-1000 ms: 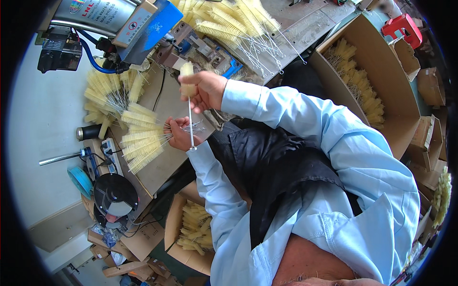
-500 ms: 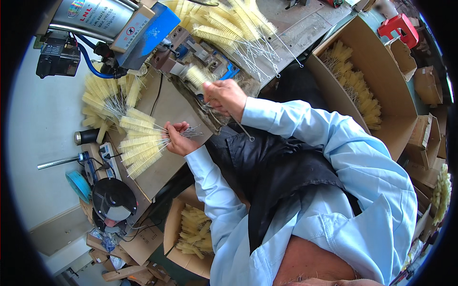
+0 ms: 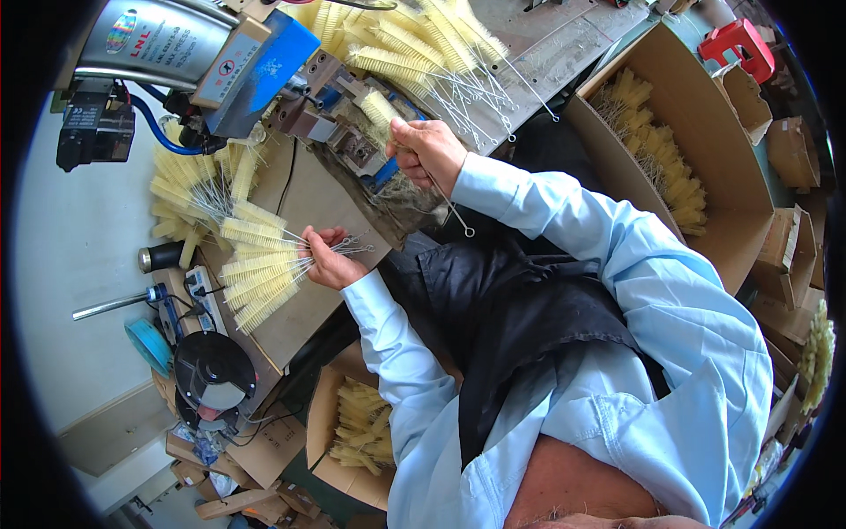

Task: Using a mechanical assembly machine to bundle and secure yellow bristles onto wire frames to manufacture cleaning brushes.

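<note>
My left hand (image 3: 330, 259) is closed round the wire handles of a fanned bunch of bottle brushes (image 3: 263, 264) with pale yellow bristles. Their looped wire ends stick out past the palm on its right side. Farther up and to the right, my right hand (image 3: 428, 157) grips a single bottle brush (image 3: 379, 109). Its bristle end points up and left toward a small metal fixture (image 3: 359, 141), close to it or touching; I cannot tell which. From below the fist its wire handle runs down to a ring.
A press cylinder (image 3: 167, 40) with a blue block (image 3: 264, 70) overhangs the bench at upper left. More brushes (image 3: 414, 44) lie behind the fixture, others (image 3: 189, 176) left of it. Cardboard boxes of brushes stand at right (image 3: 749, 238) and below (image 3: 322, 423). A black disc-shaped machine (image 3: 211, 370) sits lower left.
My right hand has shifted slightly right and up with its brush, whose bristle end now sits a little farther right. My left hand and its bunch have barely moved.
</note>
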The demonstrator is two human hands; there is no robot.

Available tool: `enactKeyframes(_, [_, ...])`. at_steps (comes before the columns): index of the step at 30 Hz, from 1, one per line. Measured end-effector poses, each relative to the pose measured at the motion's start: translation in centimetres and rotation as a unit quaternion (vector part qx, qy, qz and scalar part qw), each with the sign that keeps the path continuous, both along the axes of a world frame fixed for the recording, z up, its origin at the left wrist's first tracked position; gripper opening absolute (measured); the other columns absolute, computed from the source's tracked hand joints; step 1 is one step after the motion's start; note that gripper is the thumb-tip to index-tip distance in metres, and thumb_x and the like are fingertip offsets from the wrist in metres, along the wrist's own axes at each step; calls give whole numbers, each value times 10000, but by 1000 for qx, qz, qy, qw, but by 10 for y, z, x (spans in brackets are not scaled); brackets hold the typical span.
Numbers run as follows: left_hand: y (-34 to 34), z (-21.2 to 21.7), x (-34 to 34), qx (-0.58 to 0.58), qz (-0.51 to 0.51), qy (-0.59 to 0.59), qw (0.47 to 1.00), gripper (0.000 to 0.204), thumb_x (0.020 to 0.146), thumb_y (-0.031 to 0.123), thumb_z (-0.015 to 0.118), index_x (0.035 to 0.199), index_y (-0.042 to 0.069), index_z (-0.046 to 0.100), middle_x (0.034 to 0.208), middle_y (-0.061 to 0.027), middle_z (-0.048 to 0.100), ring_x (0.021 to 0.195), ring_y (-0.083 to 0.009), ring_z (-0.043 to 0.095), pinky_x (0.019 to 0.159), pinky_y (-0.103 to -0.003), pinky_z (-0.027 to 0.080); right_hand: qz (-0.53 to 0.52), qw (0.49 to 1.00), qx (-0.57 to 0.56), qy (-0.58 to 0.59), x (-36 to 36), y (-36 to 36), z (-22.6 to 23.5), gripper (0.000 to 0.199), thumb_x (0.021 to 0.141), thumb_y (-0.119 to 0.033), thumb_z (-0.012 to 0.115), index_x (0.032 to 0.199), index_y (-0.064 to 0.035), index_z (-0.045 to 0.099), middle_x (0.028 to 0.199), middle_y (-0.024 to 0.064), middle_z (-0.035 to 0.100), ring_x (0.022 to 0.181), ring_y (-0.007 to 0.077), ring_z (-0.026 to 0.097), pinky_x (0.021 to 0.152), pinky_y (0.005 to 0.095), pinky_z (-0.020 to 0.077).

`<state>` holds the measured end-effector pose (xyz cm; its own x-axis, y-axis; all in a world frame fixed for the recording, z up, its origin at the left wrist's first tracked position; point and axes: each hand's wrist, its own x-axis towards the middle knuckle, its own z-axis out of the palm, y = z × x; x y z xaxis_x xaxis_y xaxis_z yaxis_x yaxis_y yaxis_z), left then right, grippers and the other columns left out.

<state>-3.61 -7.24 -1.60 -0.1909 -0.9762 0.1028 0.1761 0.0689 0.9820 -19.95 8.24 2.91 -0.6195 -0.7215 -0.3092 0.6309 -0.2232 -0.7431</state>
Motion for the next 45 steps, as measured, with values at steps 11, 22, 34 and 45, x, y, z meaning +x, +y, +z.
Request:
enactKeyframes(11, [2, 5, -2, 3, 8, -7, 1000, 180, 931, 164, 617, 869, 10, 549, 708, -78, 571, 633, -178, 567, 610, -315, 492, 8, 999, 0, -40, -8, -6, -1, 394, 1043, -359, 478, 836, -30, 543, 550, -34, 347, 431, 89, 305, 402, 268, 261])
enactKeyframes(22, [1, 2, 1, -9, -1, -3, 1000, 154, 949, 144, 579, 996, -1, 605, 710, -68, 577, 628, -168, 567, 602, -304, 494, 25, 998, -21, -47, -12, -3, 0, 391, 1044, -354, 480, 830, -30, 532, 541, -30, 342, 426, 95, 305, 398, 270, 255])
enactKeyframes(34, [1, 2, 1, -2, -4, 4, 1000, 149, 957, 150, 589, 941, 3, 599, 688, -57, 571, 608, -158, 560, 594, -295, 488, 92, 968, -130, -195, -18, -4, -11, 370, 1058, -406, 413, 897, -78, 472, 567, -59, 266, 452, 83, 237, 389, 256, 224])
enactKeyframes(45, [3, 3, 0, 1, -3, 8, 1000, 136, 952, 145, 593, 950, 9, 592, 697, -52, 565, 607, -156, 551, 591, -300, 479, 93, 977, -102, -160, -22, 2, -7, 360, 1060, -391, 409, 887, -83, 476, 565, -67, 218, 460, 81, 210, 404, 256, 200])
